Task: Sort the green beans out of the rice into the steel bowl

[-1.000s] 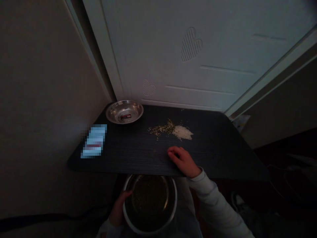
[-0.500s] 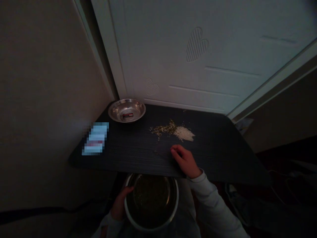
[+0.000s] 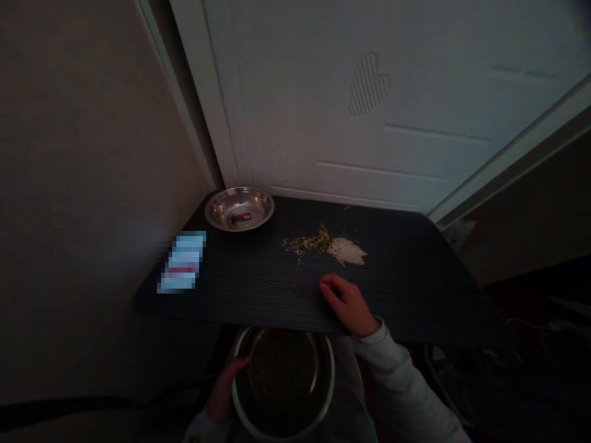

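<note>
My left hand [image 3: 225, 387] grips the left rim of a round metal basin [image 3: 329, 394], its thumb over the edge. The basin sits on my lap below the table's front edge; its inside is dark and its contents are hard to make out. My right hand [image 3: 344, 303] rests low over the table, its fingers curled together in a pinch. Whatever they hold, if anything, is too dim to name. Just beyond it lies a pile of white grains [image 3: 347, 250], like rice, touching a scatter of green grains [image 3: 323, 237] with pale ones mixed in.
On the back left of the dark table [image 3: 406, 277] stands a shiny metal bowl [image 3: 217, 212] with a small dark-and-red label or packet inside. A pixelated bright rectangle [image 3: 182, 261] lies at the left edge. A white panel with hearts [image 3: 300, 92] rises behind.
The whole view has shifted slightly. Both hands keep nearly the same places, and the grain piles look unchanged.
</note>
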Tool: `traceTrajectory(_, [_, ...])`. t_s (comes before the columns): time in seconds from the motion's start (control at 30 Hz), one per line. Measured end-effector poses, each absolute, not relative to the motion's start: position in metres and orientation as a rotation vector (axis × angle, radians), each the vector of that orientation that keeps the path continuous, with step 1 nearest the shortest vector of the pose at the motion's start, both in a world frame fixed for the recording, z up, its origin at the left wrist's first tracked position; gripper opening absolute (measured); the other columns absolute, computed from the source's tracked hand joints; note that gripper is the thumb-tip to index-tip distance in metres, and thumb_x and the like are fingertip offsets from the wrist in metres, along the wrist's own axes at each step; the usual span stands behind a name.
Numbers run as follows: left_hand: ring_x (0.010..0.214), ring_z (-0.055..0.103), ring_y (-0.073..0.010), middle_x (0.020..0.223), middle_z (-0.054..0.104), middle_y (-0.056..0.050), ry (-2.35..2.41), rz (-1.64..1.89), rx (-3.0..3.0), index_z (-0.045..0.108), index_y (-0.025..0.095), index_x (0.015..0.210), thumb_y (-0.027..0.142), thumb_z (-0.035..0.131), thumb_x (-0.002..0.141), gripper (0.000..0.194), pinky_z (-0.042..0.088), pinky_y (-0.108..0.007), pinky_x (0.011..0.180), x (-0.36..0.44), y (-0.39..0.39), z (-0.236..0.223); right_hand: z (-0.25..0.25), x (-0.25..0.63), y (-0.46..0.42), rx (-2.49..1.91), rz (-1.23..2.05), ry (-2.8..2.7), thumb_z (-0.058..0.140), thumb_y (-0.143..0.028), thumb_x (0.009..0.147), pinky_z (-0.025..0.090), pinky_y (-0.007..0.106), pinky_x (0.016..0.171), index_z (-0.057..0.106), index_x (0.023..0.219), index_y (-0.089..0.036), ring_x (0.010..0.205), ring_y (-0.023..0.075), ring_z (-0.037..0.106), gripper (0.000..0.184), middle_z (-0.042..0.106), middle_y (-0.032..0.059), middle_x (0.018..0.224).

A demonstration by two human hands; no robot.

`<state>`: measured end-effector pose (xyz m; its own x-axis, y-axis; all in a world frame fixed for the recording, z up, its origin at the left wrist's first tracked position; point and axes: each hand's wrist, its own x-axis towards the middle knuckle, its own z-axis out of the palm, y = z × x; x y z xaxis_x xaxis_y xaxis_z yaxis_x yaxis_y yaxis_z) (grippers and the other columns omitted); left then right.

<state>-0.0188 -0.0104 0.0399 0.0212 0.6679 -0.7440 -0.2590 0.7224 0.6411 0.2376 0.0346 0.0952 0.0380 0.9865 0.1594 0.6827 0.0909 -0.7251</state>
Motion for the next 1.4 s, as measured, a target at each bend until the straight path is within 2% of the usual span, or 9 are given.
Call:
traceTrajectory(0.1, [0.069,0.064,-0.0289,0.054,0.069,-0.006,1.382,0.728,0.334,0.065,0.02,0.043,0.027,0.07,0.046,0.01,0.046,-0.04,0.08,-0.017,-0.01,0.04,0.095,0.235,0.034,-1.624,0.576,-1.741,0.043,-0.033,0.084,0.041,0.026,0.061,0.059,0.082,-0.019,0.062,0.0139,0.054,0.02,0.06,0.0009,0.065])
traceTrajectory(0.4, [0.082,0.064,-0.0331,0.055,0.068,-0.005,1.352,0.761,0.267,0.062,0.019,0.048,0.021,0.069,0.048,0.007,0.043,-0.044,0.084,-0.02,-0.012,0.032,0.098,0.233,0.032,-1.581,0.638,-1.694,0.044,-0.032,0.084,0.041,0.024,0.059,0.058,0.084,-0.018,0.061,0.0127,0.054,0.02,0.06,0.0008,0.067])
traceTrajectory(0.6, [0.08,0.064,-0.0345,0.049,0.066,-0.005,1.339,0.734,0.21,0.06,0.021,0.046,0.021,0.068,0.047,0.008,0.043,-0.047,0.083,-0.014,-0.009,0.045,0.097,0.232,0.034,-1.62,0.584,-1.742,0.043,-0.033,0.084,0.041,0.025,0.058,0.059,0.085,-0.019,0.061,0.0134,0.054,0.021,0.061,0.0015,0.067])
traceTrajectory(0.83, [0.08,0.064,-0.0335,0.049,0.065,-0.003,1.374,0.745,0.263,0.06,0.021,0.046,0.021,0.068,0.045,0.008,0.043,-0.044,0.083,-0.018,-0.005,0.045,0.101,0.227,0.034,-1.65,0.548,-1.87,0.044,-0.03,0.085,0.039,0.027,0.063,0.059,0.082,-0.02,0.062,0.0146,0.055,0.019,0.062,0.0015,0.067])
traceTrajectory(1.07, [0.075,0.062,-0.0287,0.048,0.063,-0.002,1.415,0.753,0.272,0.061,0.02,0.043,0.023,0.068,0.045,0.008,0.042,-0.04,0.082,-0.021,-0.005,0.039,0.106,0.221,0.029,-1.578,0.623,-1.995,0.045,-0.029,0.085,0.036,0.028,0.066,0.059,0.082,-0.02,0.062,0.013,0.055,0.017,0.063,0.0001,0.067])
traceTrajectory(1.27, [0.084,0.06,-0.0309,0.055,0.066,-0.005,1.441,0.789,0.293,0.065,0.018,0.046,0.024,0.069,0.042,0.009,0.038,-0.039,0.087,-0.025,-0.006,0.031,0.107,0.213,0.022,-1.496,0.69,-2.058,0.045,-0.029,0.085,0.034,0.028,0.067,0.06,0.083,-0.02,0.062,0.0125,0.055,0.017,0.063,-0.0002,0.066])
traceTrajectory(1.4, [0.081,0.06,-0.0308,0.053,0.065,-0.005,1.446,0.799,0.349,0.064,0.018,0.045,0.025,0.068,0.043,0.008,0.039,-0.039,0.086,-0.027,-0.007,0.032,0.109,0.21,0.022,-1.455,0.717,-2.078,0.045,-0.029,0.085,0.035,0.028,0.07,0.06,0.085,-0.019,0.064,0.013,0.055,0.018,0.064,0.0006,0.069])
